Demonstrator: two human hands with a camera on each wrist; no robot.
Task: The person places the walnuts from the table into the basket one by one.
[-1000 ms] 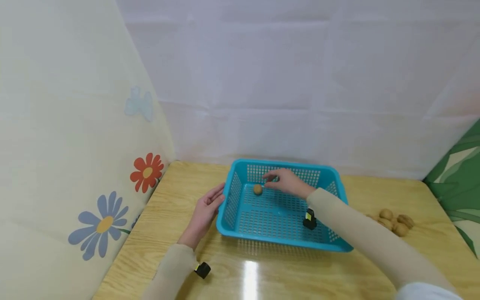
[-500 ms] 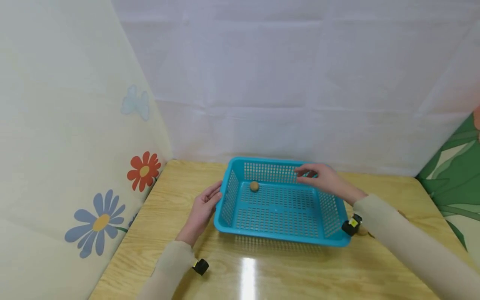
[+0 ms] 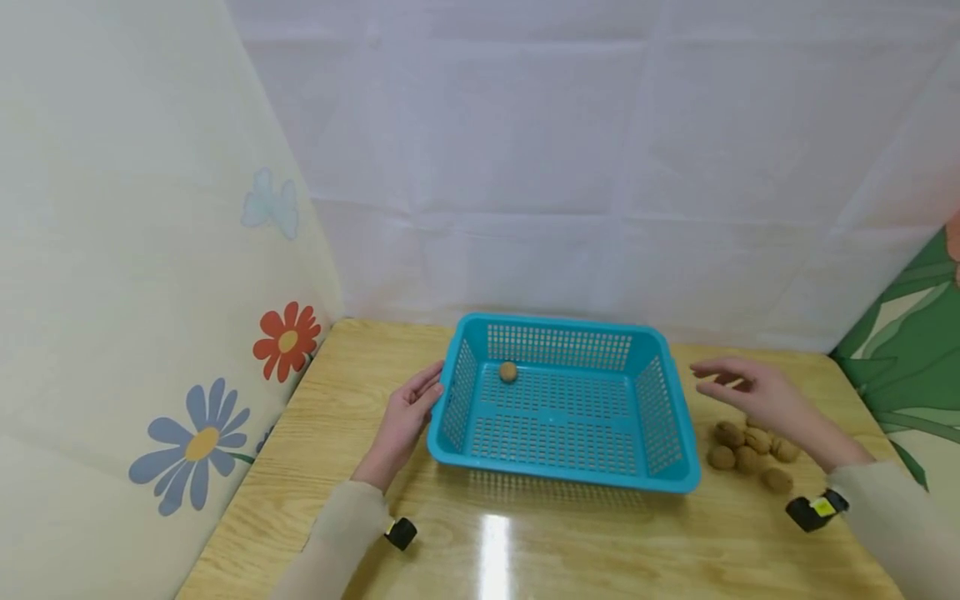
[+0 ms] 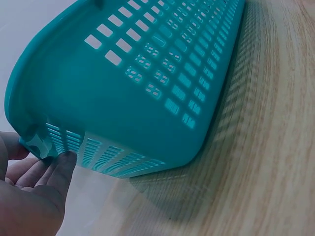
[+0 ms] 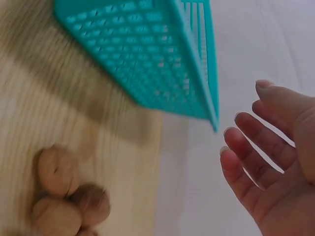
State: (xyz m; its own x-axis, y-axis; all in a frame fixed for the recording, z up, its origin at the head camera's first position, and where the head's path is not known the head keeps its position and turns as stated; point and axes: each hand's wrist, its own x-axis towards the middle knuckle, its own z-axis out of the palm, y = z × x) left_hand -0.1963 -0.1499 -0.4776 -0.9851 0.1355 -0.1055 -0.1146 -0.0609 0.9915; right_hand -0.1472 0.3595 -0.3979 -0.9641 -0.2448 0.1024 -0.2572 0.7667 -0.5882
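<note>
A blue plastic basket (image 3: 555,477) with perforated sides sits on the table, and one walnut (image 3: 507,372) lies inside near its far left corner. At the basket's left end my left hand (image 3: 401,425) holds the rim; in the left wrist view its fingers (image 4: 61,172) touch the slotted end wall below the rim, with the thumb at the rim. My right hand (image 3: 761,400) is raised to the right of the basket, fingers loosely bent, holding nothing. Just below it in the head view, several walnuts (image 3: 747,460) lie on the table in a loose group.
The wooden table (image 3: 420,550) runs up to a white cloth backdrop (image 3: 525,167). A flower-printed panel (image 3: 187,333) stands on the left, and a green leaf print (image 3: 907,358) is on the right. Each wrist carries a small black camera (image 3: 810,512).
My right hand has moved out of the basket to the right, past its rim, to above the walnut group. The walnut stays in the basket; my left hand keeps its place at the rim.
</note>
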